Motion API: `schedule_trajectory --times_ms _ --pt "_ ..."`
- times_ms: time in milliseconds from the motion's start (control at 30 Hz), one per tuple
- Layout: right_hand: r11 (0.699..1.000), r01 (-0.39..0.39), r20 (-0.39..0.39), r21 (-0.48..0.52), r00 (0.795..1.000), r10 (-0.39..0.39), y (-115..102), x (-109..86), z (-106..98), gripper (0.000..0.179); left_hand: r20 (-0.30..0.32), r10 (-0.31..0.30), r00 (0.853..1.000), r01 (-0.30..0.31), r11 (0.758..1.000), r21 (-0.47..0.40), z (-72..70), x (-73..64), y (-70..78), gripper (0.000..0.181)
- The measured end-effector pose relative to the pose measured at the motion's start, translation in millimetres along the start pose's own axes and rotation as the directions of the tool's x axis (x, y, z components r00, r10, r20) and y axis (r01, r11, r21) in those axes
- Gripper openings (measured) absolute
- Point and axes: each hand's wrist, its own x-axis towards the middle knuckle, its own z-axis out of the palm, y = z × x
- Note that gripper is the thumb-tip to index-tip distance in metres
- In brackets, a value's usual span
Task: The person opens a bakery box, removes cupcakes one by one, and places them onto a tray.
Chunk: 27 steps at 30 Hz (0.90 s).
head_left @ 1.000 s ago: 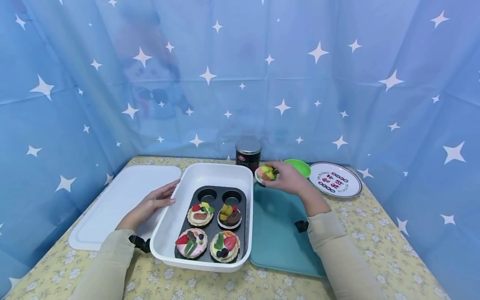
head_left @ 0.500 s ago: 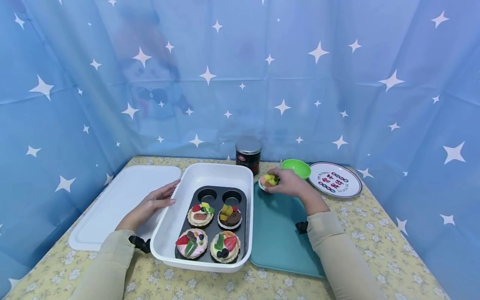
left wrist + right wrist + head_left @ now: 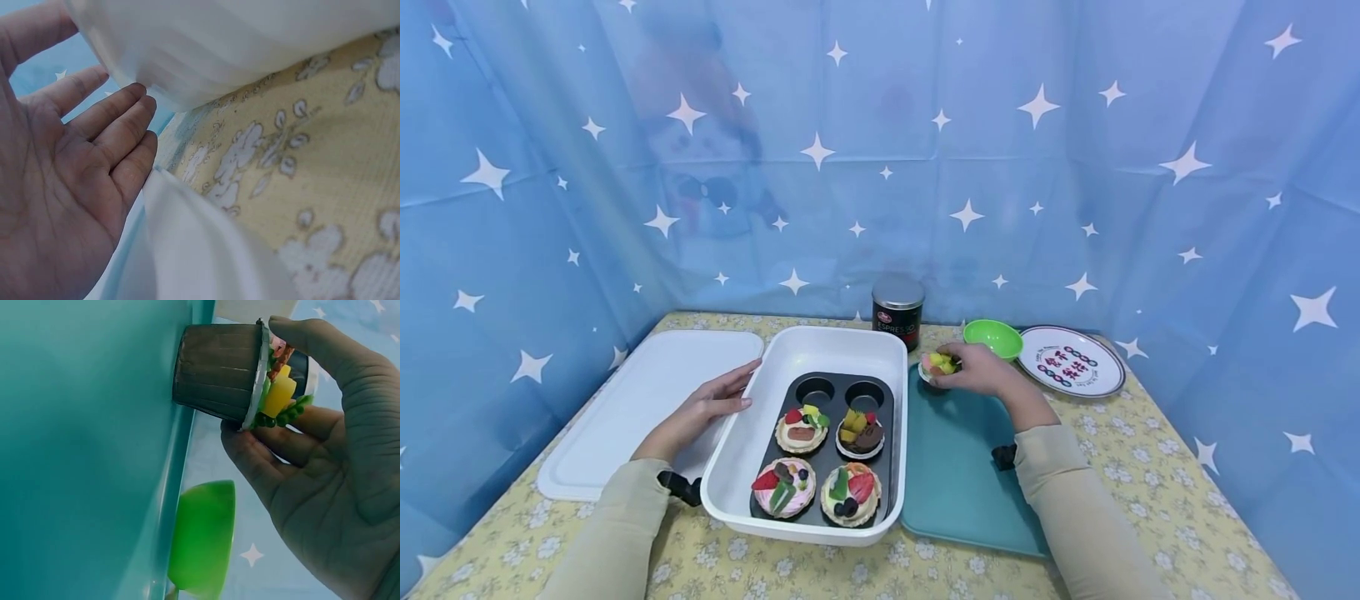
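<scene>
At the far left corner of the teal tray (image 3: 962, 475), my right hand (image 3: 981, 371) holds a fruit-topped cupcake (image 3: 934, 363) by its rim, thumb on one side and fingers on the other. The brown cup (image 3: 219, 372) of this cupcake stands upright, its base against the tray. My left hand (image 3: 707, 408) rests against the left wall of a white bin (image 3: 805, 532), fingers extended; the left wrist view shows its palm (image 3: 56, 181) with nothing in it. Inside the bin, a dark muffin pan (image 3: 838, 385) carries several fruit-topped cakes (image 3: 782, 486), and its two far cups are bare.
A white lid or board (image 3: 625, 417) lies left of the bin. Behind stands a black espresso tin (image 3: 897, 315). A green bowl (image 3: 992, 337) and a white printed plate (image 3: 1101, 371) sit beyond the tray. Blue star curtains (image 3: 880, 125) surround the flowered tablecloth (image 3: 1150, 475).
My right hand has moved down and slightly right, lowering the cupcake from near the tin onto the tray's corner. The left hand and the bin have stayed put.
</scene>
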Motion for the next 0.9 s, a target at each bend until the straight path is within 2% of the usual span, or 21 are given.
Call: schedule_trajectory --times_ms 600,900 --pt "0.999 0.031 -0.009 0.016 0.999 -0.031 -2.3 -1.7 -1.0 0.057 -0.006 -0.012 1.0 0.012 1.0 0.021 0.4 -0.1 1.3 0.07" --pt "0.998 0.046 -0.012 0.032 0.999 -0.045 -2.9 -4.2 -2.6 0.069 -0.001 -0.007 1.0 0.007 1.0 0.028 0.3 0.4 1.9 0.071"
